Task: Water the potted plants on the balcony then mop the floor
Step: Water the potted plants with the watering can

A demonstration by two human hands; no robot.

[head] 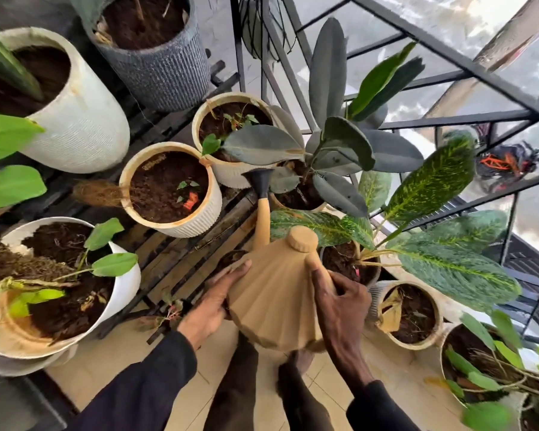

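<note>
My right hand (pixel 339 309) is curled tight round the handle (pixel 317 265) of the tan watering can (pixel 277 309). My left hand (pixel 218 297) lies flat on the other side of the can, fingers straight, pressing on its ridged wall. So the can sits between my two hands. Just past my right thumb is the round cap (pixel 302 239) on top of the can. From there the long spout (pixel 263 222) points away from me. Its dark sprinkler end (pixel 262 178) hangs by the low leaves of the rubber plant (pixel 349 141). I cannot tell if water is coming out.

Out past my right hand is the speckled plant (pixel 448 262), with its big leaves spread wide. Close beside that hand, on the outer side, is a small ribbed pot (pixel 374 298) with brown soil in it.

Out past my left hand is a dark slatted rack (pixel 175 259). Two pots stand on it. The near cream pot (pixel 181 227) has a tiny sprout. The far cream pot (pixel 231 177) is right by the sprinkler end. A big white pot (pixel 131 290) with green leaves sits further off on my left side.

Past the end of the spout are the black railing bars (pixel 448 120). Under my arms is the pale tiled floor (pixel 106 368).
</note>
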